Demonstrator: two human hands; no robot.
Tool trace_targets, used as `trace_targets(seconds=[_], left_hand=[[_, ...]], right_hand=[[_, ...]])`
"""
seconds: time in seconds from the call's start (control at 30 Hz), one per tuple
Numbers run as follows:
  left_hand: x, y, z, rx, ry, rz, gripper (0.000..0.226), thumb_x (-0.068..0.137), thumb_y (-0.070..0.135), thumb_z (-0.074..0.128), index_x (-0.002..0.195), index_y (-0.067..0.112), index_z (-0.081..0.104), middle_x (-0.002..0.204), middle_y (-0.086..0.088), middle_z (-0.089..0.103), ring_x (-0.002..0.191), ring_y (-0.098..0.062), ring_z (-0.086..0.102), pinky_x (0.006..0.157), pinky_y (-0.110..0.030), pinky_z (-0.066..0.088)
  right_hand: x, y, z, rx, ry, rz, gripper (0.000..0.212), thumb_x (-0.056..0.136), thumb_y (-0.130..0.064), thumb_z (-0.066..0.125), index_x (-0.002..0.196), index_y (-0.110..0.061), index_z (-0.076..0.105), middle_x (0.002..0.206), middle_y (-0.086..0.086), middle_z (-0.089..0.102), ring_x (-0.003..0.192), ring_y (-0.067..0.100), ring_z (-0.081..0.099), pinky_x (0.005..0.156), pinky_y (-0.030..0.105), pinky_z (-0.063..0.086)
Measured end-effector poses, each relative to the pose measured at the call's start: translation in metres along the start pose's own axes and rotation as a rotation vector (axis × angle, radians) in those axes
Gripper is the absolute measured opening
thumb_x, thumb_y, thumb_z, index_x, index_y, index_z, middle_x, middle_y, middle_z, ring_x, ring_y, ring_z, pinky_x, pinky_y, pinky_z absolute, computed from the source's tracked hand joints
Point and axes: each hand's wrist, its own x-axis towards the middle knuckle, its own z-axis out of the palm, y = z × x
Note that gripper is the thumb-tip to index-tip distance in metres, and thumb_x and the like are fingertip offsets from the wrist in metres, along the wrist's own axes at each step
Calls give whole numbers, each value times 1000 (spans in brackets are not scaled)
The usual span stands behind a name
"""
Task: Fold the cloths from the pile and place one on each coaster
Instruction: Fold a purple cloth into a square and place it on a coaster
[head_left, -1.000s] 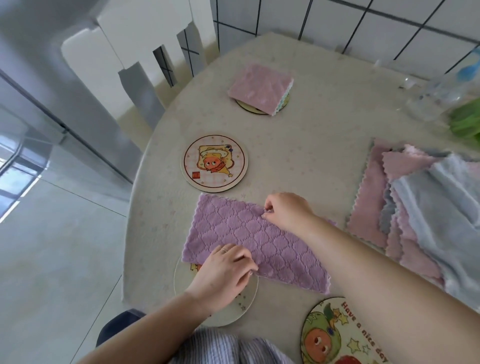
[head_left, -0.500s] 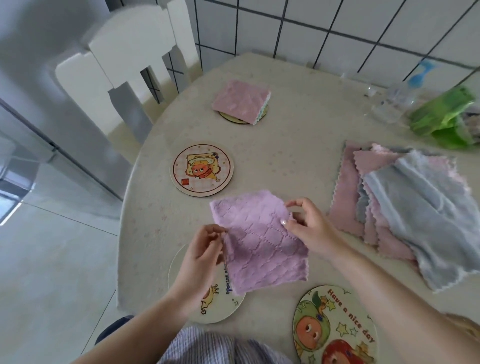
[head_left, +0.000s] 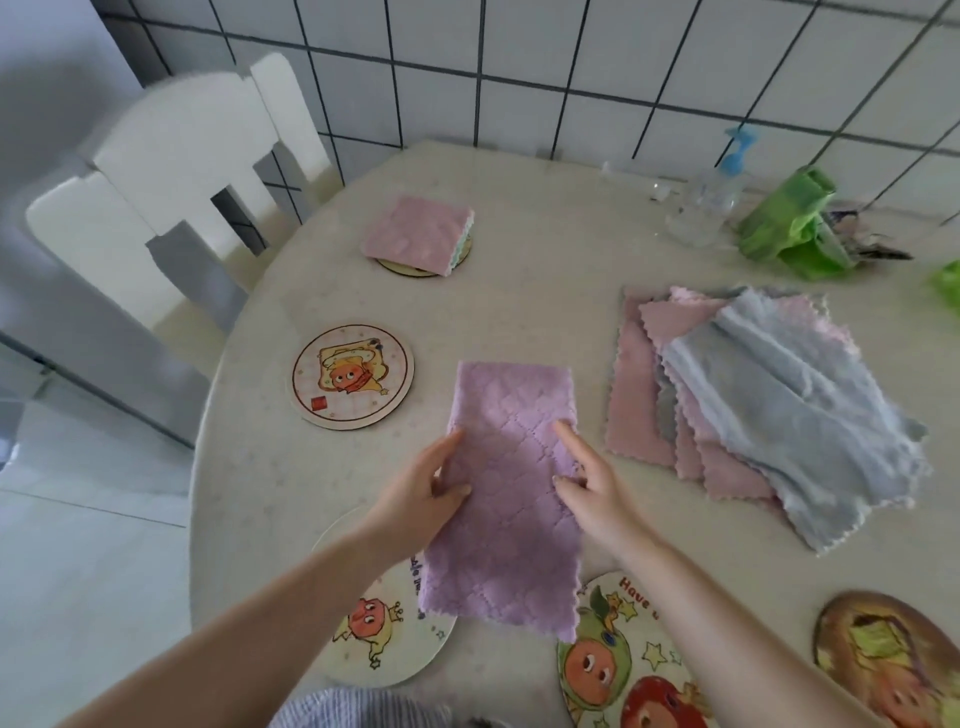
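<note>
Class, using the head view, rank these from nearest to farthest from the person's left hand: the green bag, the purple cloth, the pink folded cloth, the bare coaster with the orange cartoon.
1. purple cloth, under the left hand.
2. bare coaster, ahead, left.
3. pink folded cloth, farther back.
4. green bag, far right, by the wall.

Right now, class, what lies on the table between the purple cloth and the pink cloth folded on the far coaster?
In the head view, only bare table lies between the purple cloth and the folded pink cloth; the cartoon coaster sits off to the left.
</note>
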Motion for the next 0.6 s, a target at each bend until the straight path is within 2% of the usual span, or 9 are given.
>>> trace_targets(seconds=[0.03, 0.1, 0.17, 0.2, 0.27, 0.33, 0.4, 0.5, 0.6], left_hand=[[2, -3, 3, 22, 1, -35, 58, 92, 10, 51, 141, 31, 30, 125, -3, 57, 103, -14, 59, 90, -31, 52], [3, -9, 5, -17, -3, -95, 54, 92, 12, 52, 139, 33, 33, 112, -8, 64, 87, -16, 63, 78, -36, 54], [0, -12, 3, -110, -4, -104, 52, 93, 19, 52, 139, 36, 33, 125, 1, 56, 92, -9, 61, 77, -32, 55], [-2, -13, 2, -166, 1, -105, 53, 93, 23, 53, 139, 37, 32, 129, 7, 50, 98, -6, 58, 80, -29, 53], [-9, -16, -1, -246, 10, -141, 56, 91, 29, 55, 139, 41, 27, 123, 12, 49, 105, -7, 55, 90, -33, 49], [-20, -22, -2, -238, -1, -165, 54, 92, 26, 55, 135, 43, 29, 114, 11, 54, 105, -10, 56, 96, -37, 46], [-30, -30, -3, -208, -33, -156, 45, 92, 19, 54, 128, 41, 37, 113, 4, 58, 103, -14, 60, 97, -41, 47], [-37, -31, -2, -145, -74, -82, 35, 93, 11, 51, 115, 38, 48, 114, -2, 60, 100, -17, 62, 91, -43, 51], [-39, -27, -3, -133, -41, -75, 23, 94, 16, 49, 109, 29, 61, 104, 3, 63, 84, -14, 63, 71, -28, 57]], right_hand=[[2, 6, 4, 26, -1, 44, 64, 90, 1, 44, 141, -33, 26, 146, -17, 26, 88, 3, 52, 72, 6, 39], [3, 16, 7, 55, 14, 80, 60, 91, -3, 48, 142, -29, 30, 145, -12, 31, 116, -2, 38, 94, 13, 31], [-2, 22, 6, 96, 39, 107, 55, 92, -12, 52, 140, -32, 32, 138, -13, 37, 124, 0, 33, 101, 22, 27], [-7, 25, 6, 119, 46, 129, 54, 92, -16, 53, 139, -33, 33, 133, -14, 41, 123, 2, 38, 100, 24, 31], [-20, 30, 7, 161, 61, 164, 54, 91, -20, 55, 137, -35, 32, 124, -14, 47, 114, 2, 48, 89, 21, 39], [-34, 35, 11, 181, 76, 177, 52, 90, -21, 57, 133, -39, 33, 115, -14, 52, 106, 1, 53, 78, 17, 42], [-43, 38, 14, 150, 66, 194, 51, 89, -24, 58, 129, -42, 34, 109, -11, 53, 102, 3, 55, 74, 18, 43], [-47, 29, 15, 115, 20, 168, 46, 89, -26, 57, 122, -52, 38, 107, -6, 58, 94, 9, 59, 76, 18, 45], [-49, 20, 10, 90, 38, 122, 35, 92, -21, 53, 113, -49, 52, 96, -18, 59, 74, 5, 52, 68, 12, 39]])
